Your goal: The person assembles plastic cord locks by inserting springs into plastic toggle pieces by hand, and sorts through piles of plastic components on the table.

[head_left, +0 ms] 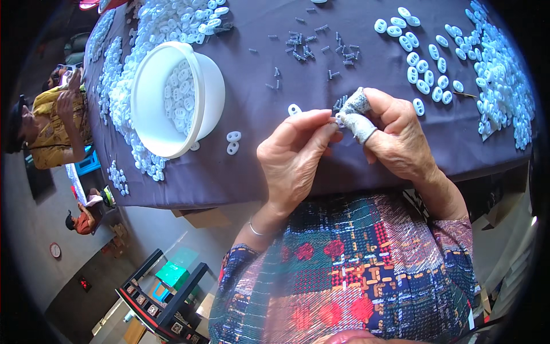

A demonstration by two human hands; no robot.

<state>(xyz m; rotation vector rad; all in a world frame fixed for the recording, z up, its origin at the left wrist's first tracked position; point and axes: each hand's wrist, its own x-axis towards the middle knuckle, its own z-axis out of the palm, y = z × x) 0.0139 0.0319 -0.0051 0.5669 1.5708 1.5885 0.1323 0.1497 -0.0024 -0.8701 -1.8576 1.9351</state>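
My left hand [298, 152] and my right hand [398, 135] meet fingertip to fingertip above the near part of the table. Between my left thumb and index finger is what looks like a small dark spring [332, 121], mostly covered. Grey wrapping covers the thumb and index finger of my right hand, which pinch a small white plastic piece [340, 121], largely hidden. A few dark springs [340, 103] lie just beyond the fingertips. One white oval two-hole piece [294, 109] rests beyond my left fingers, and two more [232, 142] lie farther left.
A white tub [209, 94] holding white oval pieces stands left on the dark tablecloth [252, 74], beside a large heap of them [123, 86]. Loose springs [301, 46] are scattered at the back. Another heap [507, 86] lies right. A person in yellow [54, 126] sits left.
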